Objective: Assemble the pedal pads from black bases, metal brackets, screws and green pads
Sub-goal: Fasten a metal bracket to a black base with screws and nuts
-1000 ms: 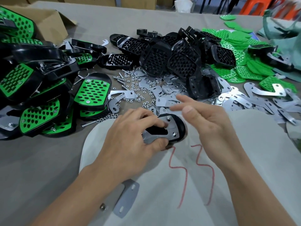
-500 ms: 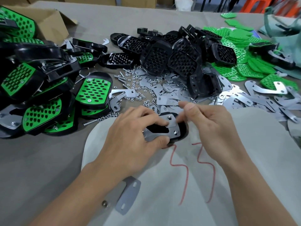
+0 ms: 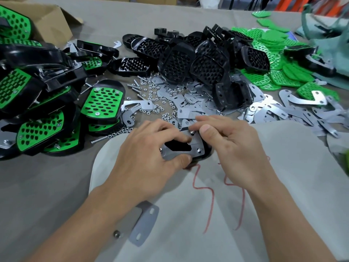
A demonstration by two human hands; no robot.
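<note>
A black pedal base lies on a pale cloth with a metal bracket on its upturned back. My left hand grips this base and bracket from the left, thumb below, fingers above. My right hand pinches a small nut or screw at the bracket's upper hole. What sits between those fingertips is too small to name. A second screw head shows in the bracket's lower right hole.
Finished green-and-black pedals are heaped at the left. Bare black bases pile up behind. Loose nuts and screws, metal brackets and green pads spread to the right. One bracket lies near my left forearm. A cardboard box stands far left.
My right hand came down from hovering open to pinching at the bracket's upper hole. My left hand kept its grip on the base.
</note>
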